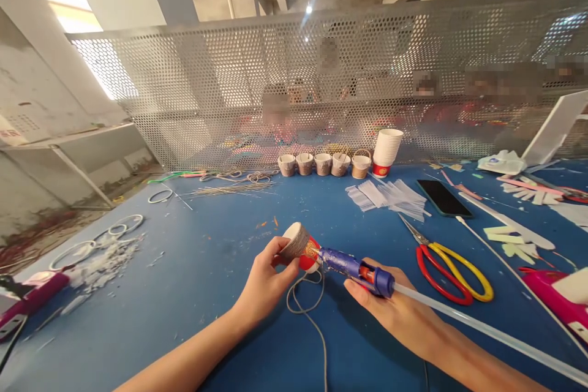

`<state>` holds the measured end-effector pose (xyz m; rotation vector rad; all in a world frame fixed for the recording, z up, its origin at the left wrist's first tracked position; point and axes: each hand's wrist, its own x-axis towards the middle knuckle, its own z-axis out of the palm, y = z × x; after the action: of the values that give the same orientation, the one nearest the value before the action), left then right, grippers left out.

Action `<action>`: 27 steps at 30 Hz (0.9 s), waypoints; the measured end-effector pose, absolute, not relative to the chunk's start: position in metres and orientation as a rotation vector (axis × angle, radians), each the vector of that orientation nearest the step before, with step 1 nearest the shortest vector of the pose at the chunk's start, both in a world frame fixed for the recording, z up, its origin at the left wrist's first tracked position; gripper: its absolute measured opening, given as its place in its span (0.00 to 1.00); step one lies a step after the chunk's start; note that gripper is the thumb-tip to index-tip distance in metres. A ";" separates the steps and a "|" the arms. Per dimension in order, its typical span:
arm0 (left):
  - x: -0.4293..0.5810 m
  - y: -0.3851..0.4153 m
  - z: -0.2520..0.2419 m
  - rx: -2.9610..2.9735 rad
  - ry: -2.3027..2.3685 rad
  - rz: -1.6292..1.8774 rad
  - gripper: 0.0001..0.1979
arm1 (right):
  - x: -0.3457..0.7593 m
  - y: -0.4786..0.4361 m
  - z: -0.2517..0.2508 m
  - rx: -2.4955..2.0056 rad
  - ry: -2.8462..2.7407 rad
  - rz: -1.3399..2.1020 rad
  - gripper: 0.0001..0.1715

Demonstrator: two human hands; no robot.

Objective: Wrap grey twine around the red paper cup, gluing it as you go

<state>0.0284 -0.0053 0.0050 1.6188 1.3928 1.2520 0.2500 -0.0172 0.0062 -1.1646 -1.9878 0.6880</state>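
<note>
My left hand [266,278] is closed round a small paper cup [301,245], red and white, partly wrapped in grey twine. A loose end of twine [305,309] trails from the cup down over the blue table [206,257]. My right hand [397,309] grips a blue hot glue gun [356,269] with a long clear glue stick [482,327] sticking out of its back. The gun's nozzle touches the red part of the cup.
A row of twine-wrapped cups [323,163] and a stack of white cups [386,151] stand at the far edge. Red and yellow scissors [448,263], a phone [443,197], clear strips [390,195], a pink glue gun [558,300] lie right. Wire rings [124,223] lie left. People sit behind a perforated metal screen [321,86].
</note>
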 end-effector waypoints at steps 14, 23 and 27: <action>0.033 -0.006 0.001 1.731 1.417 1.233 0.04 | 0.243 -0.019 0.007 -1.093 -2.133 0.606 0.15; 0.035 -0.008 0.006 1.688 1.434 1.218 0.05 | 0.243 -0.017 0.002 -0.994 -2.179 0.470 0.13; 0.035 -0.009 0.007 1.667 1.426 1.219 0.04 | 0.242 -0.020 0.003 -0.984 -2.187 0.410 0.13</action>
<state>0.0352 -0.0090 0.0071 1.6668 1.4261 1.2189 0.2424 -0.0196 0.0029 -0.9844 -2.1869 0.4103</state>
